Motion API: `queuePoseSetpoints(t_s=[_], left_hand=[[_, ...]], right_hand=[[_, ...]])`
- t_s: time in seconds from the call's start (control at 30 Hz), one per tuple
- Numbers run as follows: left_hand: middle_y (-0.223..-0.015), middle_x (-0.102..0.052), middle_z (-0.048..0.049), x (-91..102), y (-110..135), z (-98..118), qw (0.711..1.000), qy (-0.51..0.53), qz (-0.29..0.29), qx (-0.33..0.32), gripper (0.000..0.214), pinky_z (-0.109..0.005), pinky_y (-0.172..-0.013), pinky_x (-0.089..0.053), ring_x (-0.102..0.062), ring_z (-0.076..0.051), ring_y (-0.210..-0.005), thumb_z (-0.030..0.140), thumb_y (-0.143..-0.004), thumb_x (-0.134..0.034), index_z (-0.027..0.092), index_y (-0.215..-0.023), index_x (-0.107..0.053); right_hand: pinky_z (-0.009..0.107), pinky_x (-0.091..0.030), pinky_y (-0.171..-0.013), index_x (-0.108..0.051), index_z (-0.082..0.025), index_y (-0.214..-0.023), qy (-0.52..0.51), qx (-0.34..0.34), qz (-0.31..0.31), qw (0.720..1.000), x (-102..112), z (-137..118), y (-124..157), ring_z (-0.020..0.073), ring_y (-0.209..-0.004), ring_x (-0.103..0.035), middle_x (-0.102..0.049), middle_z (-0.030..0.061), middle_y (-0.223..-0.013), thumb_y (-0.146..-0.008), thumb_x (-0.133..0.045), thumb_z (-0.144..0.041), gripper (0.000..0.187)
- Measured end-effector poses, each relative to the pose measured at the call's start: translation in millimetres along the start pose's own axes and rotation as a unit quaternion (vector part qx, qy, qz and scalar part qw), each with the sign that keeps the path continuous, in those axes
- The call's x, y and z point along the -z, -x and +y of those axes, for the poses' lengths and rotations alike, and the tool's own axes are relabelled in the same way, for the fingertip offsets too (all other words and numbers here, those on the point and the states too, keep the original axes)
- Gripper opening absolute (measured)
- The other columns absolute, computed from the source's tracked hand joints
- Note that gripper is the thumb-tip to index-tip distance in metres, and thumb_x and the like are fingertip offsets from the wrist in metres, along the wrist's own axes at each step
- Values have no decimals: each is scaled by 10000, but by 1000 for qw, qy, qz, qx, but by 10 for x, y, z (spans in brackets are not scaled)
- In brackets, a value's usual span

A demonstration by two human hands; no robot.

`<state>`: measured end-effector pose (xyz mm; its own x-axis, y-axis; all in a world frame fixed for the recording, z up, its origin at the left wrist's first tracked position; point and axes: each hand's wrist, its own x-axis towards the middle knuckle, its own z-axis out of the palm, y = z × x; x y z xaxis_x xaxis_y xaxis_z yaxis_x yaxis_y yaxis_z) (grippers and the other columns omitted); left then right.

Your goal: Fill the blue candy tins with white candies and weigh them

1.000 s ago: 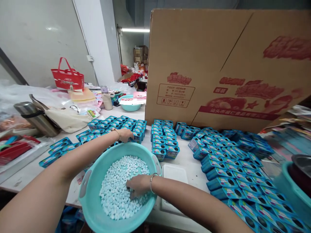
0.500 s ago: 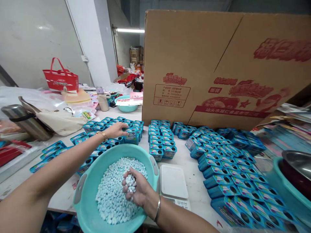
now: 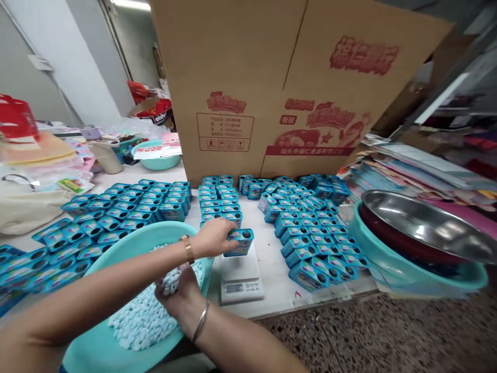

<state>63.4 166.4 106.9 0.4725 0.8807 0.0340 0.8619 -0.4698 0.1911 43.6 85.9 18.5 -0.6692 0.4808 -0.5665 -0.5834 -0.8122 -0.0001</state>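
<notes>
My left hand [image 3: 217, 237] reaches across my right forearm and grips a small blue tin [image 3: 239, 243] with a dark round spot on its top. The tin is at the white digital scale [image 3: 241, 290], over its plate; whether it rests there I cannot tell. My right hand [image 3: 179, 290], wearing a silver bangle, is cupped around a handful of pale blue candies [image 3: 171, 282]. It is over the turquoise basin [image 3: 83, 331], which holds many loose candies [image 3: 143, 321] of the same kind. My left forearm hides part of the basin.
Rows of blue tins stand left [image 3: 128, 199], in the middle [image 3: 220, 194] and right [image 3: 316, 233] on the white table [image 3: 267, 305]. A large cardboard box [image 3: 240, 62] stands behind them. At right are a steel bowl [image 3: 423, 223] in a second turquoise basin [image 3: 419, 280] and stacked printed sheets [image 3: 411, 166].
My left hand has gone from the left rows to the scale, with a blue tin in it. My right hand still holds candies. The view has swung to the right.
</notes>
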Motion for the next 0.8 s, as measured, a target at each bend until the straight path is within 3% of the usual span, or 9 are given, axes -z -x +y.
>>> queuePoseSetpoints(t_s=[0.13,0.23,0.37,0.5,0.6,0.67,0.8], left_hand=[[-897,-711,-105,-399,-146,102,1000,-10,-16,13,293,-324,-669,-460,-667,-287,-861,415,-813,-576,189,-983,-653],[-984,-696,-128,-451,-133,109,999,-8,-27,22,429,-355,-716,-480,-652,-311,-930,444,-806,-604,184,-1147,-591],[-1243,-597,-168,-184,-4,2,1000,21,3,20,793,-409,-873,-475,-570,-337,-1129,540,-734,-679,168,-1372,-388],[-1371,-511,-168,151,244,-243,995,60,67,38,769,-419,-998,-427,-512,-310,-1231,550,-813,-591,148,-1415,-331],[-1347,-540,-145,199,484,-420,992,79,72,67,734,-428,-996,-441,-546,-293,-1191,563,-827,-566,164,-1406,-359],[-1353,-542,-132,122,617,-505,991,88,67,78,705,-435,-1011,-434,-539,-292,-1201,580,-828,-557,182,-1386,-395],[-1360,-538,-126,-105,710,-559,990,104,53,75,659,-437,-1027,-422,-521,-292,-1222,578,-845,-540,206,-1375,-417]], right_hand=[[126,-297,-362,-464,-193,-698,-6,18,27,999,35,26,-14,65,-419,-429,-447,-45,-553,-847,-502,-225,156],[118,-222,-349,-466,-181,-689,-11,8,-13,1000,89,24,102,51,-394,-384,-399,-61,-525,-840,-465,-162,152],[130,-180,-336,-497,-165,-740,-3,-24,-83,996,172,-79,498,40,-393,-370,-438,-58,-563,-863,-514,-223,137],[130,-170,-329,-507,-170,-792,-4,-23,-123,992,276,-408,1022,32,-393,-358,-446,-70,-582,-862,-602,-315,187],[107,-169,-328,-505,-169,-810,-34,63,-117,991,424,-806,1375,15,-395,-333,-435,-82,-589,-866,-611,-293,172],[106,-202,-332,-505,-175,-817,-38,159,-93,982,553,-1099,1562,22,-417,-358,-456,-72,-616,-883,-582,-282,147],[128,-305,-365,-491,-191,-794,-49,334,-45,940,801,-1604,1782,46,-458,-412,-444,-70,-614,-899,-534,-266,136]])
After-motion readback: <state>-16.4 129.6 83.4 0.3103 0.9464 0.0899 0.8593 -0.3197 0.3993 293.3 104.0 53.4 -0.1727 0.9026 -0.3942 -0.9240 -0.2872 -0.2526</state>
